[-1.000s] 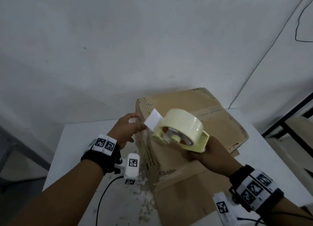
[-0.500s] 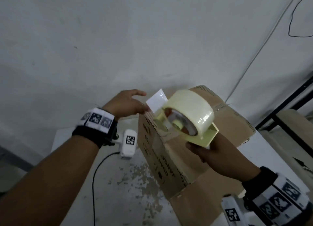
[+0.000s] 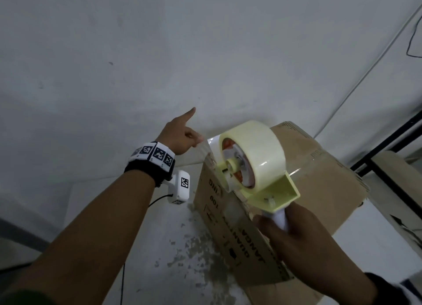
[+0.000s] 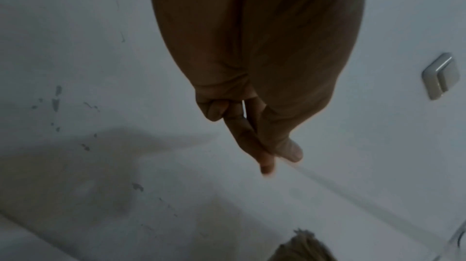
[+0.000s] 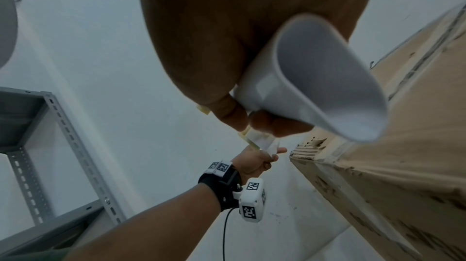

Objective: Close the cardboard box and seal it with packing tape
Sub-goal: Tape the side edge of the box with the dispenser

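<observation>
— Shelving (image 5: pixel 75 145) is standing at the far left in the right wrist view, grey metal with punched uprights. What is coming next to it?

— The left hand (image 3: pixel 180 138) is hanging raised in front of the white wall (image 3: pixel 137 64), its index finger pointing up, while thumb and another finger are pinching the loose end of the clear tape (image 3: pixel 203 154) drawn from the roll. A banded wrist camera (image 3: pixel 180 188) is sitting under that wrist.

— And the tape itself?

— The strip is running from that pinch to the tape dispenser (image 3: pixel 258 167), a pale yellow frame carrying a big clear roll, which is hovering just over the upper left corner of the cardboard box (image 3: pixel 319 179).

— Who is holding the dispenser?

— The right hand (image 3: pixel 294 238) is clenching round its white handle (image 5: pixel 315 78), fingers and thumb wrapping it, in front of the box's printed side.

— Where is the box sitting?

— It is resting on the white worktop (image 3: pixel 159 259), whose paint is looking chipped beside it, with its top flaps lying shut and tape already showing along the top. A dark frame (image 3: pixel 388 144) is leaning in at the far right.
</observation>
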